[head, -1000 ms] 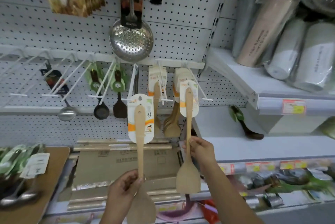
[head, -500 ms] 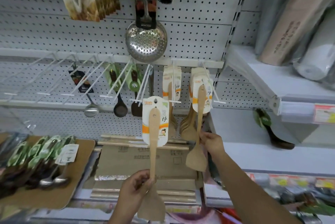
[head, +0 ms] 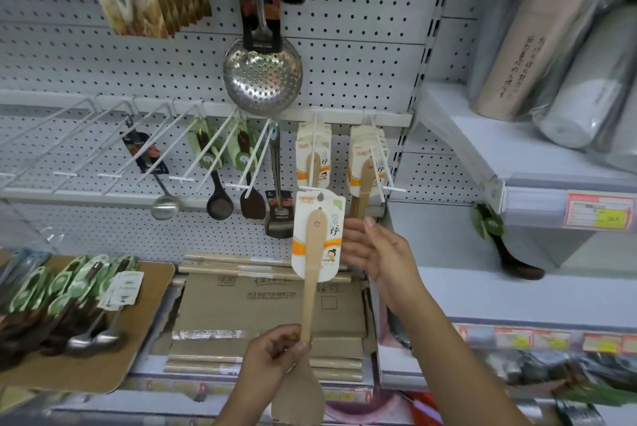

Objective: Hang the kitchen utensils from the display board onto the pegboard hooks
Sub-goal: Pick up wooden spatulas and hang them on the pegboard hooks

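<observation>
We see even, cool overhead light across the white pegboard (head: 344, 56), with only soft shadows. The steel skimmer (head: 262, 75) at upper centre catches bright glare. Wide-angle distortion bends the shelf (head: 537, 163) at right and the hooks at left. The lower corners smear into blur; the centre of the frame stays fairly sharp.
</observation>
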Tool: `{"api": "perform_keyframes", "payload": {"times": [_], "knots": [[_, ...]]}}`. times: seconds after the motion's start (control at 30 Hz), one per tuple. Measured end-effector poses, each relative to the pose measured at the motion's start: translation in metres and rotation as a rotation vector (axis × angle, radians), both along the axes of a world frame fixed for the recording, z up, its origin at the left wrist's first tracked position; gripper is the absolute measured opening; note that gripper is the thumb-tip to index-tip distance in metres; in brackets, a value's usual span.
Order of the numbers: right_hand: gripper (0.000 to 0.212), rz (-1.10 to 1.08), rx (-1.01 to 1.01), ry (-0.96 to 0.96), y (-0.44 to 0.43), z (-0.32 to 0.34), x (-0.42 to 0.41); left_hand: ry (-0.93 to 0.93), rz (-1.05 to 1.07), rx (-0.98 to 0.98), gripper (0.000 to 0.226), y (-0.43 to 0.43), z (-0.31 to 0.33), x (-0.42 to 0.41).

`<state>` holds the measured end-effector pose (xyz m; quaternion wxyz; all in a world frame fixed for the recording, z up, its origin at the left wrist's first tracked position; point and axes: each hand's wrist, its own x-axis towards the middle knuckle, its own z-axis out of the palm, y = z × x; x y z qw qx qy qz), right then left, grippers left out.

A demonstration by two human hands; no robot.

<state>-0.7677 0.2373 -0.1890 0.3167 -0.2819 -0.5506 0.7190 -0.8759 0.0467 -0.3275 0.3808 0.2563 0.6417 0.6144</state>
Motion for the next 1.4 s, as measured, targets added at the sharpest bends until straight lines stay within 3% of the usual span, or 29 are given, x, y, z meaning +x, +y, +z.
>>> {"api": "perform_keyframes", "payload": {"times": [0.07,0.2,0.8,0.9,1.03,1.4], "knots": [[0.029,0.017,0.062,0.005,-0.008,0.01,0.001,0.008,0.01,0.008,0.016,0.004,0.001,0.002],[0.025,0.024,0.116,-0.048,-0.01,0.011,-0.006,0.009,0.012,0.007,0.027,0.007,0.002,0.006],[0.023,0.067,0.141,-0.114,-0.012,0.005,-0.03,-0.037,0.061,-0.002,0.006,0.006,0.002,0.006],[0.023,0.043,0.128,-0.13,-0.012,0.001,-0.032,-0.056,0.045,-0.011,0.029,0.004,-0.002,0.004],[0.02,0.02,0.104,-0.144,-0.011,-0.003,-0.038,-0.071,0.076,-0.023,0.005,0.005,-0.009,0.002],[0.011,-0.047,0.09,-0.174,-0.001,-0.011,-0.059,-0.134,0.127,-0.046,0.01,0.019,-0.016,-0.008]]}}
